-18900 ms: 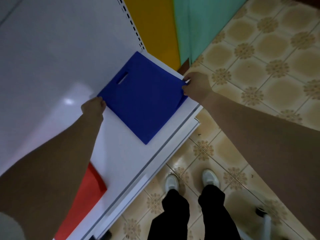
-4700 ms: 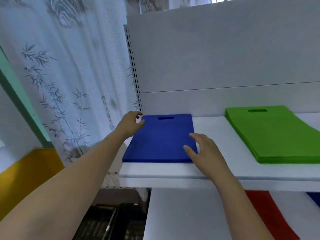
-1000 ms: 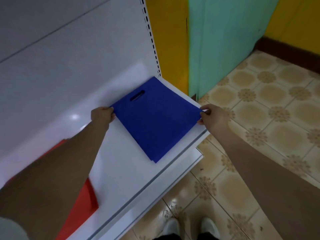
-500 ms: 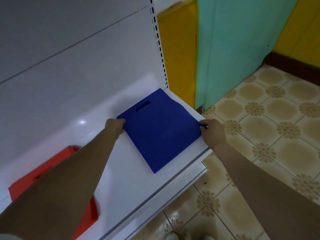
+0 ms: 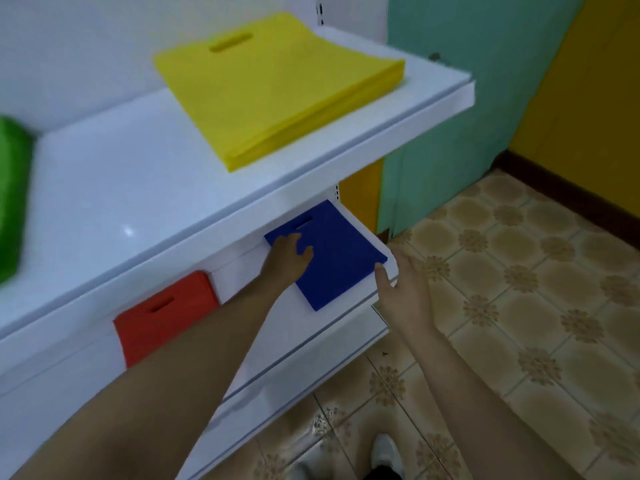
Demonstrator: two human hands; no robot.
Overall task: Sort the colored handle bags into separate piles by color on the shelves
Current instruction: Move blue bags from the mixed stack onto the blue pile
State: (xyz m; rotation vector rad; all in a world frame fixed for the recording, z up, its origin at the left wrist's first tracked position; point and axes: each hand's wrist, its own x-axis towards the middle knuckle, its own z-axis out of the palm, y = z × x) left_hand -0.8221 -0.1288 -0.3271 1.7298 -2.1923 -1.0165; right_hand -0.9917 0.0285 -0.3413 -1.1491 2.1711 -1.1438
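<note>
A stack of blue handle bags (image 5: 341, 258) lies at the right end of the lower white shelf (image 5: 294, 337), its handle slot toward the back. My left hand (image 5: 289, 256) rests flat on the stack's left part near the slot. My right hand (image 5: 403, 289) hovers at the shelf's front right corner with its fingers relaxed and its thumb at the stack's right corner. Red handle bags (image 5: 166, 311) lie further left on the same shelf, partly hidden under the upper shelf (image 5: 121, 188). On that upper shelf sits a yellow pile (image 5: 277, 88), and a green pile (image 5: 10, 195) shows at the left edge.
The upper shelf overhangs the back of the lower one. A teal and yellow wall (image 5: 485, 98) stands right of the shelving. Patterned floor tiles (image 5: 519, 289) spread to the right, with my white shoes (image 5: 386, 455) below.
Both hands have let go of the blue stack's side edges. The left hand now lies on top of it and the right hand has opened beside its corner. My view has risen to the upper shelf.
</note>
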